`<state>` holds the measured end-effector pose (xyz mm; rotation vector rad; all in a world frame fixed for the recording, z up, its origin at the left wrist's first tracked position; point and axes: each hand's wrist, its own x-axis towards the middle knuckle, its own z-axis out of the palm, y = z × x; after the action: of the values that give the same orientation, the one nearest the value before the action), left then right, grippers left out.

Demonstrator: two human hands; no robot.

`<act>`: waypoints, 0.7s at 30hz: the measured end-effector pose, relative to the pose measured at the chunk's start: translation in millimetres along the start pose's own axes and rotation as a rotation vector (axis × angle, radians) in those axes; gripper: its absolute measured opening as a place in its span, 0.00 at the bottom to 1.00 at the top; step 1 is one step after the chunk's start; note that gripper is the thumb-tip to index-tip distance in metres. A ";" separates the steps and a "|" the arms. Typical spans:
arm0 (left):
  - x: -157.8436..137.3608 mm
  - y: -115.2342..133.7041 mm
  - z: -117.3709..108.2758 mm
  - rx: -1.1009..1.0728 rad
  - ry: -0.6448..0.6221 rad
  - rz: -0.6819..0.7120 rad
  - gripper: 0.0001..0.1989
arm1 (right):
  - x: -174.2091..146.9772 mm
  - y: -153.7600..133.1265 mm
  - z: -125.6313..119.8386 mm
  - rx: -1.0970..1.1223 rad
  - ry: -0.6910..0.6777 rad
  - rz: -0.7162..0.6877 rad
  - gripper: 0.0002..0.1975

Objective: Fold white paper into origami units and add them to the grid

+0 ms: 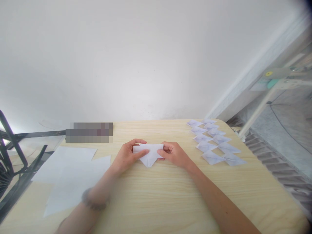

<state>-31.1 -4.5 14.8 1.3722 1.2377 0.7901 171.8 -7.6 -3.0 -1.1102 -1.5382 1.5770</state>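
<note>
A partly folded sheet of white paper (pixel 149 156) is held between my two hands over the middle of the table. Its top edge is straight, and a blunt point hangs down at the centre. My left hand (pixel 129 154) grips the left end, thumb on the near face and fingers behind. On the right end, my right hand (pixel 174 153) pinches the paper with its thumb in front and fingers curled at the back. Some fingertips are hidden behind the paper.
Flat white sheets (pixel 75 175) overlap on the table's left side. Several folded paper shapes (pixel 210 157) stand in two columns at the right. A blurred-out item (pixel 89 132) lies at the back left. The wooden table (pixel 151 201) meets a white wall (pixel 146 65).
</note>
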 end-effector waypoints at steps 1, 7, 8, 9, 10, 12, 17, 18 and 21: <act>-0.2 0.3 0.1 0.003 0.002 -0.004 0.21 | -0.2 -0.1 -0.2 -0.009 -0.003 0.003 0.08; 1.0 -1.6 -1.1 -0.013 -0.014 -0.021 0.21 | -2.5 -5.6 -9.9 -0.069 -0.141 -0.018 0.13; 1.3 -2.2 -1.3 -0.029 -0.017 -0.022 0.21 | -2.8 -6.6 -11.4 -0.055 -0.167 -0.021 0.15; 1.7 -2.8 -1.5 -0.045 -0.021 -0.022 0.21 | -2.9 -7.4 -12.7 -0.040 -0.189 -0.025 0.16; 1.9 -3.3 -1.6 -0.060 -0.025 -0.022 0.21 | -3.0 -8.2 -13.7 -0.029 -0.208 -0.029 0.17; 2.3 -4.0 -1.8 -0.080 -0.033 -0.022 0.21 | -3.2 -9.8 -15.4 -0.016 -0.236 -0.036 0.17; 3.1 -5.5 -2.7 -0.080 -0.034 -0.022 0.21 | -3.7 -13.0 -16.2 0.029 -0.243 -0.050 0.18; 3.2 -5.8 -2.7 -0.077 -0.030 -0.022 0.22 | -3.7 -13.0 -15.3 0.042 -0.237 -0.050 0.18; 2.9 -6.0 -2.2 -0.063 -0.019 -0.019 0.22 | -3.1 -10.8 -10.5 0.038 -0.181 -0.040 0.15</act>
<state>-34.0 -1.8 8.9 1.3128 1.1999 0.7942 181.5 -4.9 8.6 -0.9314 -1.6297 1.7111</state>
